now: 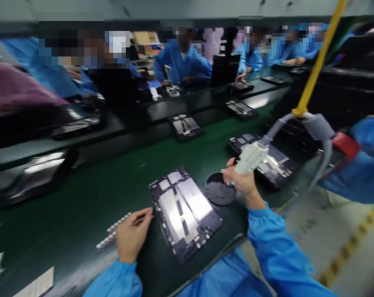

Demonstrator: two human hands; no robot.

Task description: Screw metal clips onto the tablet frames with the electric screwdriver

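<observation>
My right hand (241, 179) is wrapped round a pale grey electric screwdriver (251, 157), whose tip is hidden. It hovers by the round black dish (219, 194), which seems to hold tiny parts. To the left of the dish lies an opened tablet (187, 210), its silvery battery cells and dark boards facing up. At the tablet's left edge is my left hand (132, 235), thumb and fingertips pressed together. Whether a small part sits between them, or whether they touch the edge, I cannot tell. Beside that hand are two strips of small silvery pieces (107, 240).
A second opened tablet (275, 163) lies right of the screwdriver. Further ones, such as a tablet (185, 126), sit along the green bench (125, 165). A yellow strap (318, 62) holds up the screwdriver's grey cable loop. Several co-workers in blue smocks (182, 62) work opposite.
</observation>
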